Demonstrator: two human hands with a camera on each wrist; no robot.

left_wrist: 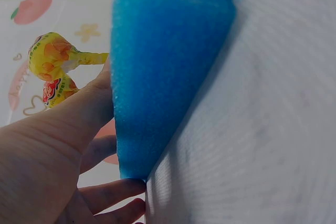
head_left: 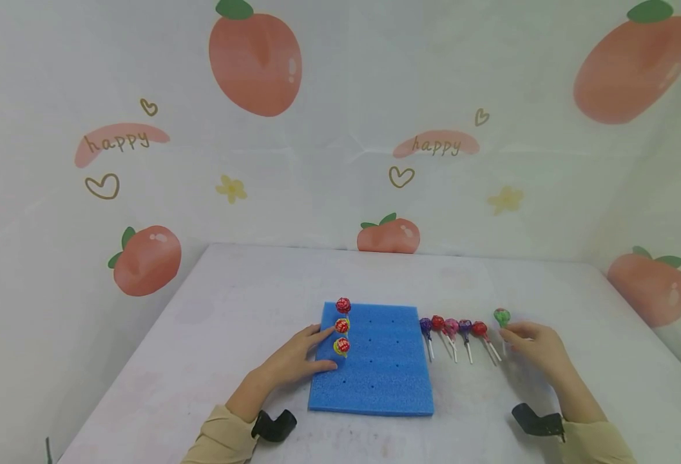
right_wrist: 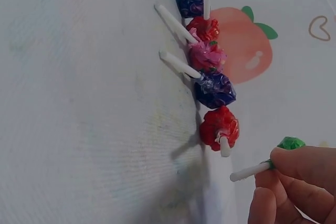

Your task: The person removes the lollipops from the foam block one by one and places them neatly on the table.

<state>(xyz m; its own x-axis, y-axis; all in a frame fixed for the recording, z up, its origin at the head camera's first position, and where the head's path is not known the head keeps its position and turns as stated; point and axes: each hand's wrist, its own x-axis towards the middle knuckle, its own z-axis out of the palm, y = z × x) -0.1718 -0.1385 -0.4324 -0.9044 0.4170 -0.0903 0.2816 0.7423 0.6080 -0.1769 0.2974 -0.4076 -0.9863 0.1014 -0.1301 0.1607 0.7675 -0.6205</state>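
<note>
A blue foam block [head_left: 386,386] with small holes lies flat, and three lollipops stand upright along its left side. One of these, a red and yellow lollipop [head_left: 342,346], is nearest the thumb of my left hand [head_left: 296,356]. That hand rests at the block's left edge, thumb and forefinger reaching over the top, its other fingers by the side wall [left_wrist: 157,103]. Over to the right, my right hand [head_left: 540,351] pinches a green lollipop [head_left: 501,316] between thumb and fingers just under the candy. Its white stick [right_wrist: 251,171] juts out past the fingertips.
Between the block and my right hand, several lollipops lie in a row, from a purple lollipop [head_left: 426,325] to a red lollipop [head_left: 479,328], sticks pointing toward me. The white table [head_left: 247,277] meets a printed backdrop [head_left: 328,167] behind.
</note>
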